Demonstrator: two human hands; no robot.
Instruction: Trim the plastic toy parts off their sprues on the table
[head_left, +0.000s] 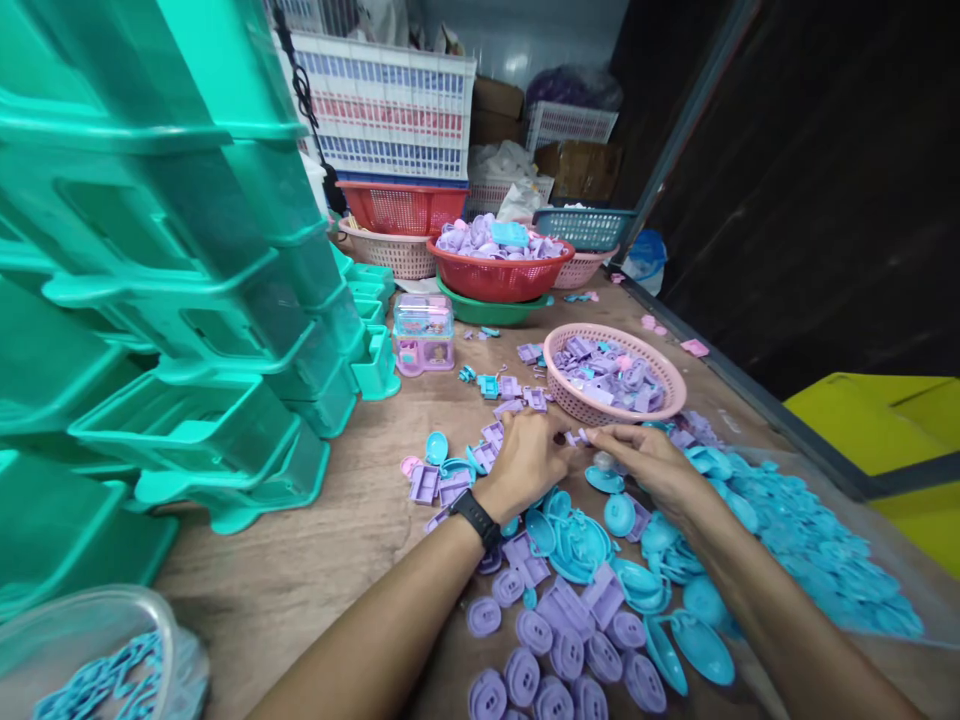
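A small purple plastic piece (576,437) is between my two hands, just in front of the pink basket (559,390). My right hand (649,462) pinches its right end between thumb and fingers. My left hand (529,455), with a black watch on the wrist, has its fingers curled down at the piece's left side; its fingertips are partly hidden. Under and around the hands lie blue oval pieces (581,545), purple box-like pieces (566,608) and purple round pieces (523,675). The pink basket holds many purple parts (600,370).
Stacked green plastic trays (187,420) rise along the left. A clear tub (176,640) with blue parts is at bottom left. A small toy case (424,335) stands mid-table. A red basket (502,275) sits behind. Blue pieces (810,540) are heaped at right.
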